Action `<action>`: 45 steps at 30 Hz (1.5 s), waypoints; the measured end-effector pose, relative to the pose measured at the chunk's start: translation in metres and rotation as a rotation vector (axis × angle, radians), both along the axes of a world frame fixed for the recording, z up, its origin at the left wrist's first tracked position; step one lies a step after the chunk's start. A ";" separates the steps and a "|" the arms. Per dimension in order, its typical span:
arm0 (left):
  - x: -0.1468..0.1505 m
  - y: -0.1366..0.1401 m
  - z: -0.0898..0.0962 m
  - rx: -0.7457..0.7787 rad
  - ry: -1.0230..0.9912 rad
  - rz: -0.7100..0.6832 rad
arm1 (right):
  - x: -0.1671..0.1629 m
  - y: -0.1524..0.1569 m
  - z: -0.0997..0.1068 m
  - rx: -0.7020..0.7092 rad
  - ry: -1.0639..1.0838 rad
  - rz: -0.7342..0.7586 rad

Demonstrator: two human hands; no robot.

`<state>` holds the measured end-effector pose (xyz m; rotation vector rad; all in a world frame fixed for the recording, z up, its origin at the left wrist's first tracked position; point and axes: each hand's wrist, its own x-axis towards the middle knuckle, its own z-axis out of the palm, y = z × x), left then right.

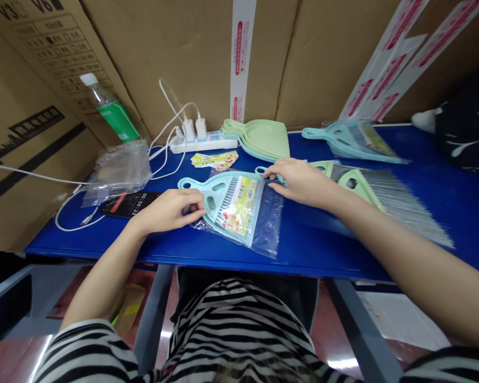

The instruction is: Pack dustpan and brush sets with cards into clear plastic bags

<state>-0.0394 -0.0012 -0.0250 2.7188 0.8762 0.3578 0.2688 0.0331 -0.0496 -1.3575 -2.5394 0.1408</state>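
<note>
A light blue dustpan [212, 187] lies flat before me, its wide part in a clear plastic bag [269, 229]. Grey bristles and a yellow-green label card [243, 205] show inside the pan. My left hand [173, 210] is closed at the pan's left edge, thumb and forefinger pinched at the bag there; the exact grip is partly hidden. My right hand [293, 178] is closed around the handle of a light blue brush [260, 170], whose ring end sticks out to the left. Right of that hand lie green brushes [361, 189] with long grey bristles [407, 205], partly behind my forearm.
Stacked green and blue dustpans [265, 138] stand at the back, beside loose label cards [214, 158] and a power strip [219, 141] with cables. A bagged blue dustpan [351, 141] lies back right. A phone [123, 205], plastic bags [122, 165] and a bottle [117, 119] are left.
</note>
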 end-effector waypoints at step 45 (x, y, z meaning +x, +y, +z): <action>-0.001 0.002 -0.005 0.138 0.148 0.119 | 0.003 -0.014 0.022 -0.346 0.068 0.105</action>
